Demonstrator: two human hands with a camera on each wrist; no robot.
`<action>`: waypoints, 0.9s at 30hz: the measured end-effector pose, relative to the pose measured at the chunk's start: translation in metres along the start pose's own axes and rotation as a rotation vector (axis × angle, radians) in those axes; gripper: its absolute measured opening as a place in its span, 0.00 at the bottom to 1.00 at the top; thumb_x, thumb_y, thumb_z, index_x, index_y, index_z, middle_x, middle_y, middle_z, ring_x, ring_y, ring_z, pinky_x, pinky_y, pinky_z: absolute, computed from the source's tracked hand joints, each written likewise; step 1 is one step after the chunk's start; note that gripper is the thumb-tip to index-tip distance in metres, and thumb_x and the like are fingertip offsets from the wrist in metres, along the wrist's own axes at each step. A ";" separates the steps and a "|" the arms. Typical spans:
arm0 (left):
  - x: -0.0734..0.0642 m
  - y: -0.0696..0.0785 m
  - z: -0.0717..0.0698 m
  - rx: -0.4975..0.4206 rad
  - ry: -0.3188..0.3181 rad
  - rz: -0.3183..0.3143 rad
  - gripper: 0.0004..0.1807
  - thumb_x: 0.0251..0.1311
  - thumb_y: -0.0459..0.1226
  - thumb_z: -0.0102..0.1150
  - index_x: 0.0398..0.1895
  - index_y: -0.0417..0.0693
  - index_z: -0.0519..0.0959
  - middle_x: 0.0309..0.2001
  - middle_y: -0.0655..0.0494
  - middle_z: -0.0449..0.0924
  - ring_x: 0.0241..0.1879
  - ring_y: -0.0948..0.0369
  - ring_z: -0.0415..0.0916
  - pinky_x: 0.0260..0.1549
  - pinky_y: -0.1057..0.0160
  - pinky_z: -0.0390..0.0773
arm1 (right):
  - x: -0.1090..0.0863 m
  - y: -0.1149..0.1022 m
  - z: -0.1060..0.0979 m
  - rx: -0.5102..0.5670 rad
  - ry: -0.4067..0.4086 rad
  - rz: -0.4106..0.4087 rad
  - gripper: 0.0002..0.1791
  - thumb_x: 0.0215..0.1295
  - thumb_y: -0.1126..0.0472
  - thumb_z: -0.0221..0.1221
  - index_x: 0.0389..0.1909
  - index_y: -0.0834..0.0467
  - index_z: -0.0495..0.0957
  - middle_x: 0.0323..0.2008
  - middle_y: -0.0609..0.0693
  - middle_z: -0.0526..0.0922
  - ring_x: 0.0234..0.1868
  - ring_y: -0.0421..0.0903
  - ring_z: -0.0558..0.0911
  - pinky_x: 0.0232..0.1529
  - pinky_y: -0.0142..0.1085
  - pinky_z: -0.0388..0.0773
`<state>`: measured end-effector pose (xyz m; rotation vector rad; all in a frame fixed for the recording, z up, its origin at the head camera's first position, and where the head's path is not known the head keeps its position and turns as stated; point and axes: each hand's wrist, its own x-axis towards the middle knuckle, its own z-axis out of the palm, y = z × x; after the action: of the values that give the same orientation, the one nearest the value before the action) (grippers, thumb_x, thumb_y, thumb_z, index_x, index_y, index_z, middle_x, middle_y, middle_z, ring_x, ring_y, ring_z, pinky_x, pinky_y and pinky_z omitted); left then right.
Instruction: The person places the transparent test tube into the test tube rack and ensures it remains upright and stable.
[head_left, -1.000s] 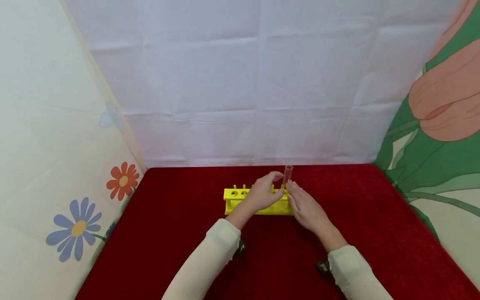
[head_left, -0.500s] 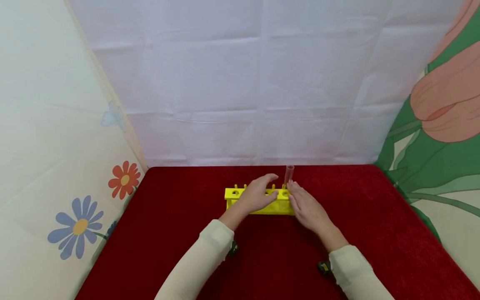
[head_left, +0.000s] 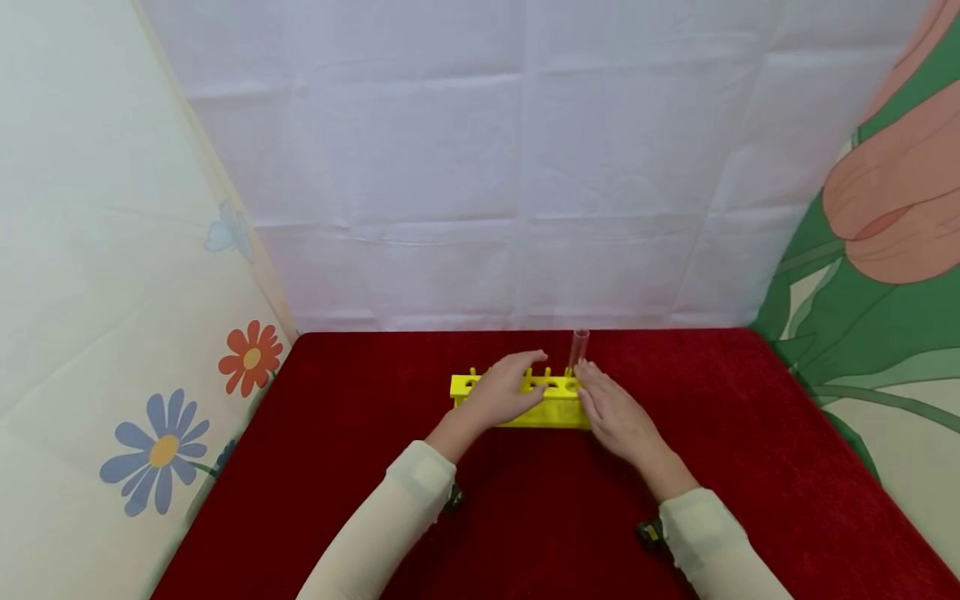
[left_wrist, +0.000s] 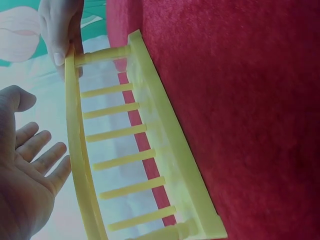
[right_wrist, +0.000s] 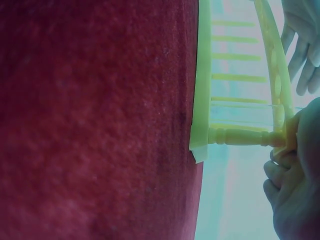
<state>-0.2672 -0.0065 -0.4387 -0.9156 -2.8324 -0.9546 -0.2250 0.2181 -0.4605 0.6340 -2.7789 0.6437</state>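
Observation:
A yellow test tube rack (head_left: pixel 555 411) stands on the red cloth, with holes in its top plate and pegs along its back. One clear test tube (head_left: pixel 580 346) rises from the rack's right end; its lower part shows faintly inside the rack in the right wrist view. My right hand (head_left: pixel 618 417) holds the right end of the top plate, fingers and thumb around its corner (right_wrist: pixel 285 142). Above the rack's left half hovers my left hand (head_left: pixel 498 392), fingers apart and nothing in them. In the left wrist view that left hand (left_wrist: pixel 30 170) is beside the top plate.
Red cloth (head_left: pixel 517 517) covers the table, whose back edge meets a white sheet (head_left: pixel 420 208). A flowered panel (head_left: pixel 90 292) stands at the left and a tulip-patterned one (head_left: pixel 892 333) at the right. Both wrists carry small black devices.
My left hand has drawn away from the test tube, moving left over the rack with its fingers spread. The right hand stays at the rack's right end, and the tube remains standing.

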 end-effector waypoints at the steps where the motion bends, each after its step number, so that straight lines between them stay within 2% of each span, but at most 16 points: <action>1: -0.001 0.000 -0.002 0.002 -0.005 -0.003 0.30 0.70 0.44 0.58 0.73 0.50 0.68 0.72 0.58 0.68 0.71 0.59 0.65 0.67 0.56 0.70 | 0.000 0.000 0.000 0.000 -0.001 0.001 0.26 0.81 0.62 0.42 0.72 0.73 0.62 0.72 0.67 0.64 0.75 0.64 0.61 0.73 0.58 0.56; 14: -0.015 -0.010 -0.013 0.046 -0.014 -0.016 0.30 0.70 0.45 0.57 0.73 0.50 0.68 0.74 0.57 0.66 0.73 0.57 0.63 0.68 0.55 0.69 | 0.000 -0.003 0.000 -0.025 -0.001 0.003 0.26 0.81 0.60 0.41 0.72 0.72 0.62 0.73 0.67 0.64 0.75 0.65 0.61 0.74 0.57 0.56; 27: -0.036 -0.025 -0.029 0.084 -0.001 -0.040 0.29 0.70 0.45 0.57 0.72 0.50 0.69 0.74 0.57 0.65 0.73 0.57 0.62 0.69 0.54 0.67 | 0.001 -0.004 -0.003 -0.050 -0.042 0.025 0.27 0.82 0.59 0.41 0.73 0.71 0.60 0.75 0.65 0.61 0.77 0.62 0.58 0.75 0.56 0.54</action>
<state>-0.2554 -0.0578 -0.4357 -0.8550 -2.8776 -0.8314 -0.2236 0.2161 -0.4561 0.6098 -2.8364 0.5704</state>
